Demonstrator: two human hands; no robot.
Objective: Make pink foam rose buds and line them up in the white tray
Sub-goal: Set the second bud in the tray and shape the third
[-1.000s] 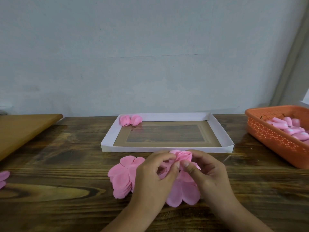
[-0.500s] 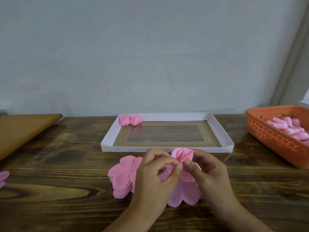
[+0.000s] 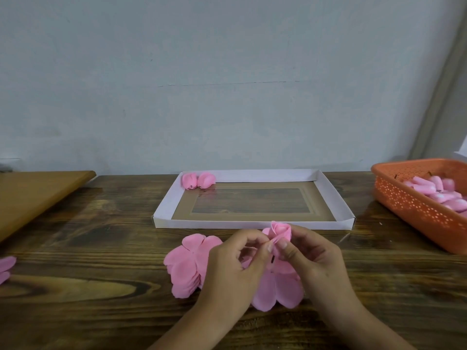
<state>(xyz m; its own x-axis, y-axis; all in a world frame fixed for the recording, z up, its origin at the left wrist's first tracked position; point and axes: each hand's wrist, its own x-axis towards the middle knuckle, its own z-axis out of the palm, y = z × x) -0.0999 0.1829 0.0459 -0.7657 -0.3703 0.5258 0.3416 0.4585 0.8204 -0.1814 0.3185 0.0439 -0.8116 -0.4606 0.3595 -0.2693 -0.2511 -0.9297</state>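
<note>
Both hands pinch the rolled rose bud (image 3: pixel 280 230) just before the white tray's (image 3: pixel 252 225) near wall: right hand (image 3: pixel 312 256) at its base, left hand (image 3: pixel 236 258) wrapping a petal; its axis stands upright.

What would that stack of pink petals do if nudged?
The petal stack looks thin and light, so it would probably slide and fan apart. The sheets seem floppy: the rolled bud curls easily. Unlikely to roll, lying flat on the table.

A pale grey-blue wall (image 3: pixel 227 84) rises behind a dark wooden table (image 3: pixel 75 286), evenly lit.
</note>
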